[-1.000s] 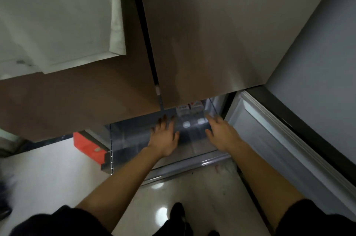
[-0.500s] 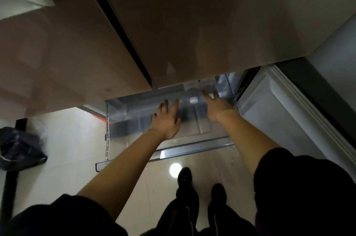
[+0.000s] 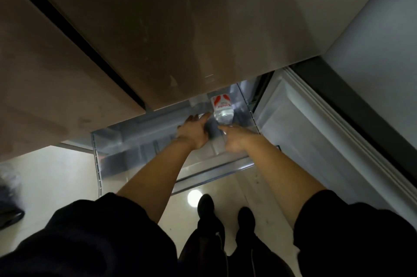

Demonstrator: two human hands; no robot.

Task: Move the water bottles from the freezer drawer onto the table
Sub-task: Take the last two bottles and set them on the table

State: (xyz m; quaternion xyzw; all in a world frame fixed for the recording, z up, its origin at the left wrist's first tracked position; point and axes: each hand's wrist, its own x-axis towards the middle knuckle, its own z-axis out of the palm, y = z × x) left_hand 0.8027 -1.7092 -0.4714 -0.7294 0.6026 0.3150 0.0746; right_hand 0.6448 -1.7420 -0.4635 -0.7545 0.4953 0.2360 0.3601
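The 1 clear plastic water bottle in view, with a white label marked in red, lies in the far right part of the see-through plastic freezer drawer, its far end tucked under the edge of the brown glossy fridge doors. It sits just beyond the fingertips of both hands, slightly nearer the right one. The left hand reaches into the drawer with fingers stretched forward and loose, grasping nothing; its fingertips end just left of the bottle's near end, and blur hides whether they touch it. The right hand is likewise unclenched, its forefinger pointing at the bottle's near end and stopping right at it; contact cannot be told. Between the 2 hands shows a dark grey patch of the drawer's inside, too blurred to make out. Right of the right hand stands the white inner door panel, swung out. Behind the wrists, toward the person, the drawer's front rim runs across, then the pale shiny floor with 2 dark shoes on it, and black sleeves cover both upper arms.
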